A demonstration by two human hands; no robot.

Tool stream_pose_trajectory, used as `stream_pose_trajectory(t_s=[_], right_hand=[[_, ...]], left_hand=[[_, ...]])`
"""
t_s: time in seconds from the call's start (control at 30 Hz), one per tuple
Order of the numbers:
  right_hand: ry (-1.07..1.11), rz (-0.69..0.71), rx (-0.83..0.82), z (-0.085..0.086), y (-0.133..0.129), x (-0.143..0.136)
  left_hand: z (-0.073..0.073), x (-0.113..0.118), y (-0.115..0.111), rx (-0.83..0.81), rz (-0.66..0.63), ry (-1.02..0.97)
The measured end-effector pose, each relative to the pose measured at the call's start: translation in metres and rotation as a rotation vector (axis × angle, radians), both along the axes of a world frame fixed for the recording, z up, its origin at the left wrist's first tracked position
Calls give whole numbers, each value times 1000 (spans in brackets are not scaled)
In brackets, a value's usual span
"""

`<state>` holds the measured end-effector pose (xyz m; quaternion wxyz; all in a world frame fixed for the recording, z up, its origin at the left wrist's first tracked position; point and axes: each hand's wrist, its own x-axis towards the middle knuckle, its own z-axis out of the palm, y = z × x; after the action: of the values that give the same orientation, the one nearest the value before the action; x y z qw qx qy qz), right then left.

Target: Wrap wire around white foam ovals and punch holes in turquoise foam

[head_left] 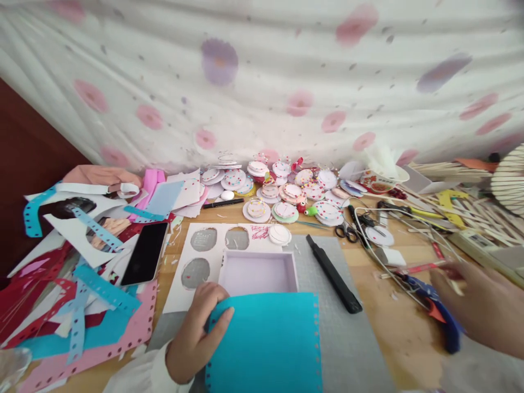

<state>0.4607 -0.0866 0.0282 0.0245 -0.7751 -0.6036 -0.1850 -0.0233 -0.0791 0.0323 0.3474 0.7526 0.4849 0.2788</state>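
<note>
A teal rectangular paper sheet (266, 344), seemingly uncut, is being pinched by the left hand (196, 338) (flat white card (216, 263) already cut). The right hand's (470, 303) blurred grip cannot be told.

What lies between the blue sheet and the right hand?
In the head view: a black utility knife on the gray cutting mat, then wooden tabletop and blue-handled pliers by the right hand.

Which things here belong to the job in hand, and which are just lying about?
Probably part of the job:
turquoise rectangular sheet with punched edges, held by the left hand
slim red stick near the blurred right hand

Probably lying about:
black rectangular phone
slim black pen
round white patterned bowl
</note>
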Motion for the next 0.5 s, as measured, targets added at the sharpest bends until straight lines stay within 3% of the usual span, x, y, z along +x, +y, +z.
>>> stream_pose_trajectory(t_s=[0.07, 0.13, 0.17, 0.27, 0.37, 0.5], right_hand=[[65, 237, 85, 27, 47, -41], [22, 443, -30, 39, 99, -81], [-70, 489, -127, 38, 123, -98], [-165, 537, -222, 22, 181, -133], [-196, 585, -290, 3, 211, -148], [-193, 592, -340, -6, 220, -149]], left_hand=[[-3, 1, 0, 20, 25, -12], [-5, 1, -2, 48, 42, -36], [-5, 1, -3, 64, 47, -47], [0, -2, -13, 74, 63, -72], [7, -11, -27, 22, 121, -110], [18, -30, -30, -114, 276, -58]])
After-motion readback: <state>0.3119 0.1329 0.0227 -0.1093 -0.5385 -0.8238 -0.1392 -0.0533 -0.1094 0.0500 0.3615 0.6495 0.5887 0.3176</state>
